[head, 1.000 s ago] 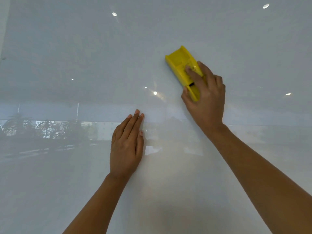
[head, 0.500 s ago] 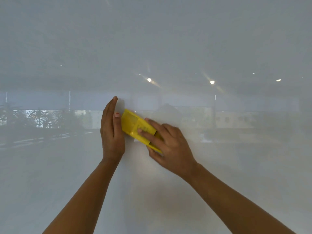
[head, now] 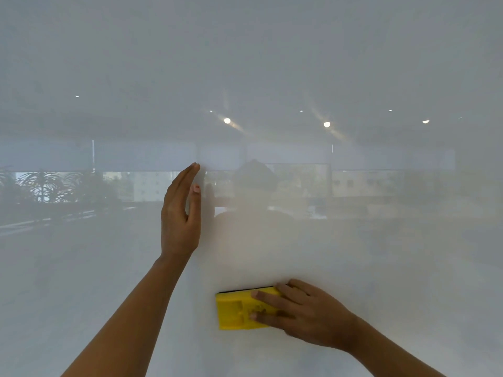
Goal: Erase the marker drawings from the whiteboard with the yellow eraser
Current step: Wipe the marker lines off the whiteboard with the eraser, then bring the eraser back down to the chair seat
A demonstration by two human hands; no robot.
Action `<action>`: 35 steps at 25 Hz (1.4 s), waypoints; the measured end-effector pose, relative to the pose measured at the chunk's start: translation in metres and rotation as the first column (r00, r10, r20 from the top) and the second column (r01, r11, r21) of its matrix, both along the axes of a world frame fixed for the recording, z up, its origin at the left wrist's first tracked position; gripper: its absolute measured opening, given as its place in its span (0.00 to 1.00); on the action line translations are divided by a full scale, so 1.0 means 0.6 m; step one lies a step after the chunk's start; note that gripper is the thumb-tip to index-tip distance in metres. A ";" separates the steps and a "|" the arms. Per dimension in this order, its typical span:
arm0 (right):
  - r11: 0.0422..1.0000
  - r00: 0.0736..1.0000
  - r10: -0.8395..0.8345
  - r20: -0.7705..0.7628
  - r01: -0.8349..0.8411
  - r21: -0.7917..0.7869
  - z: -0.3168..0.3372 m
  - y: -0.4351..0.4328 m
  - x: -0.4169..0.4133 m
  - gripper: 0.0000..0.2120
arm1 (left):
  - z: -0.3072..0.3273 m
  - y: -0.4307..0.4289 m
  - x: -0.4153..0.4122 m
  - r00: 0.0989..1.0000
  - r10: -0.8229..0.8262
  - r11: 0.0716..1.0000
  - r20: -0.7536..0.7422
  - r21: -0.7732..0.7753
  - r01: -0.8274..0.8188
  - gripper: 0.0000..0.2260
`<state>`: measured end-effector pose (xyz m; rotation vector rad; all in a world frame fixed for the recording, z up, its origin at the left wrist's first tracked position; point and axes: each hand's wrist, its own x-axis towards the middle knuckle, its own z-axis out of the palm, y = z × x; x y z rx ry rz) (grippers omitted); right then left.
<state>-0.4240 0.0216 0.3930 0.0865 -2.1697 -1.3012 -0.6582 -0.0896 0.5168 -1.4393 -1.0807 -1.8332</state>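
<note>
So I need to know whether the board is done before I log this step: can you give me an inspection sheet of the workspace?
Surface: whiteboard, glossy; no marker drawings visible in this view.
Job's things: eraser, yellow, flat against the board, low and right of centre.
Clutter: nothing seen.
Grips: left hand open, fingers straight, at the board, apart from the eraser; right hand holds the eraser, fingers across its back.
Cables: nothing seen.
Surroundings: only reflections in the board: ceiling lights, windows, plants.
</note>
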 end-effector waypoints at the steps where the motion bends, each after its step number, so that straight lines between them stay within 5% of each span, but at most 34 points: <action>1: 0.999 0.997 0.012 -0.071 -0.015 -0.036 0.003 0.004 0.015 0.26 | -0.002 -0.001 0.002 1.000 0.010 1.000 -0.006 -0.004 -0.010 0.18; 10: 0.897 0.731 -0.203 -0.652 -0.128 -0.423 0.123 0.002 0.099 0.22 | -0.028 0.018 0.050 0.997 0.047 0.997 -0.069 -0.058 -0.051 0.17; 18: 0.892 0.846 -0.229 -0.482 -0.016 -0.451 0.121 -0.038 0.136 0.21 | -0.048 0.063 0.167 0.871 -0.173 0.942 -0.460 -0.337 0.010 0.42; 25: 0.789 0.831 -0.424 -0.361 0.142 -0.598 0.045 -0.048 0.280 0.23 | -0.120 0.122 0.289 0.858 -0.307 0.892 -0.410 -0.438 0.110 0.31; 35: 0.499 0.633 -0.744 -0.216 0.310 -0.809 -0.149 -0.079 0.533 0.29 | -0.307 0.203 0.565 0.713 -0.659 0.592 -0.239 -0.749 0.296 0.30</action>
